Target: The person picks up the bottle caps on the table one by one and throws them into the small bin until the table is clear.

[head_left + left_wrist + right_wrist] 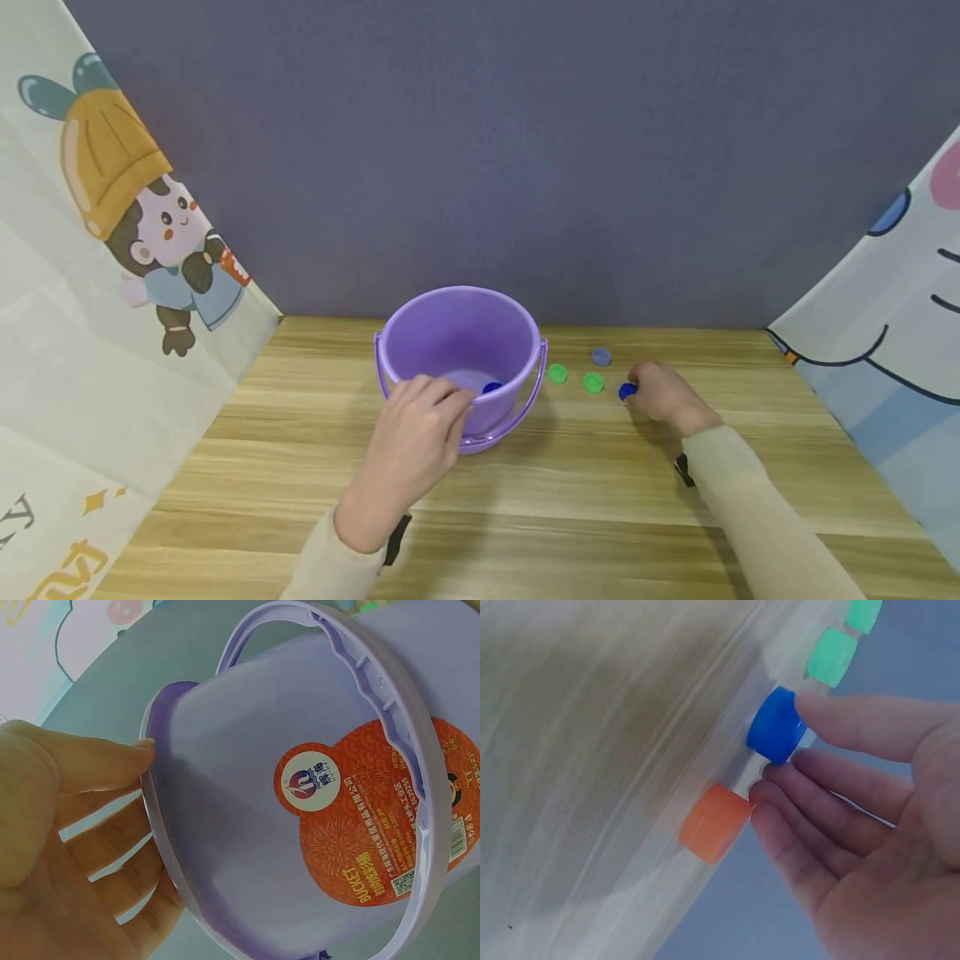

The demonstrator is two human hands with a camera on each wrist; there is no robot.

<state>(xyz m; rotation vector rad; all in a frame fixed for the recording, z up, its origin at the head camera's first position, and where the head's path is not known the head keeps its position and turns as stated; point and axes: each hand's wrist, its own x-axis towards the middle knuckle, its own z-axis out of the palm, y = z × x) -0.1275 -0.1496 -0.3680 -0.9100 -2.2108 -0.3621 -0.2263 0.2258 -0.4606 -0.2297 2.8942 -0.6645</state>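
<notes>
A purple bucket (459, 289) stands upright on the wooden table, its handle (542, 367) hanging down at the front. My left hand (420, 425) holds the bucket's near rim; in the left wrist view the thumb lies outside and the fingers reach over the inner side. Inside the bucket, part of a dark blue bottle cap (492, 387) shows on the bottom. To the right, my right hand (663, 393) pinches another blue bottle cap (774, 726) between thumb and fingers, low over the table. An orange cap (714, 823) stands right by those fingertips; in the head view the hand hides it.
Two green caps (557, 373) (593, 383) and a pale blue cap (602, 357) lie between the bucket and the right hand. A grey wall (480, 167) rises behind the table (300, 467). Printed cloth panels (52, 333) border both sides.
</notes>
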